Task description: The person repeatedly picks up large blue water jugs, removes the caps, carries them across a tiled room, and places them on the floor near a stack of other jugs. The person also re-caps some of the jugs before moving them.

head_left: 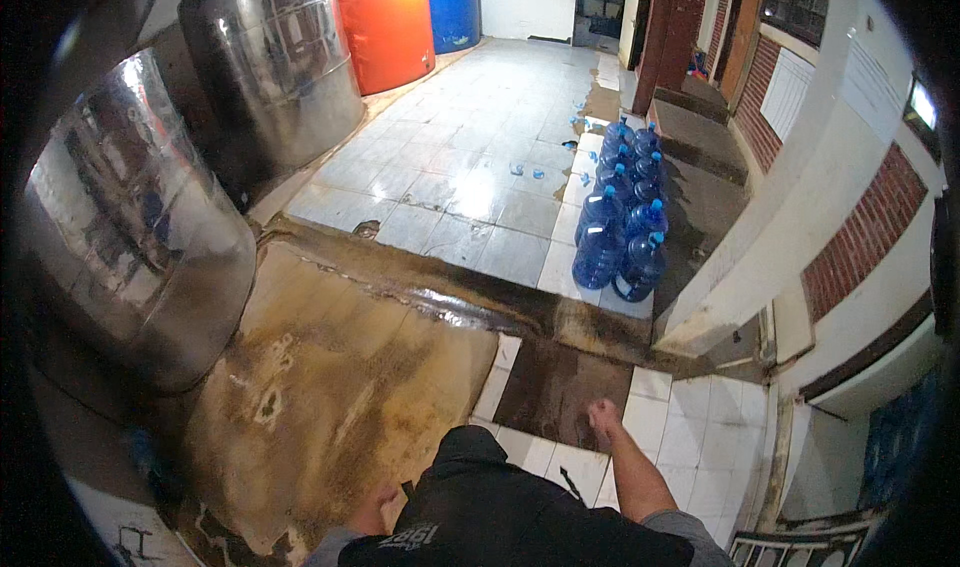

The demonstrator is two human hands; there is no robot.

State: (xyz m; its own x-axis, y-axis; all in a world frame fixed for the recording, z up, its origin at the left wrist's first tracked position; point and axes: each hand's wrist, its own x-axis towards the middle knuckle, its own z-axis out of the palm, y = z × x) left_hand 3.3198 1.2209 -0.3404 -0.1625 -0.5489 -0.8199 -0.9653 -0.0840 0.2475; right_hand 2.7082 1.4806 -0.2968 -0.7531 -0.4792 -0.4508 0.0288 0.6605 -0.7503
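My right hand (604, 418) hangs ahead of my body with its fingers curled in, and nothing shows in it. It is over the right edge of a dark mat-like patch (548, 387) in the tiled floor. My left hand (378, 502) is low beside my black top, over the stained brown floor (330, 387); its fingers are partly hidden and blurred. Neither hand touches anything that I can see. Farther ahead, two rows of large blue water jugs (598, 252), several with light blue caps, stand on a pale raised ledge.
Large shiny metal tanks (140, 197) line the left, with an orange tank (385, 27) and a blue tank (455, 7) beyond. A wet step edge (440, 277) crosses ahead of the tiled floor (450, 177). Small blue pieces (528, 172) lie there. A white pillar (770, 207) stands right.
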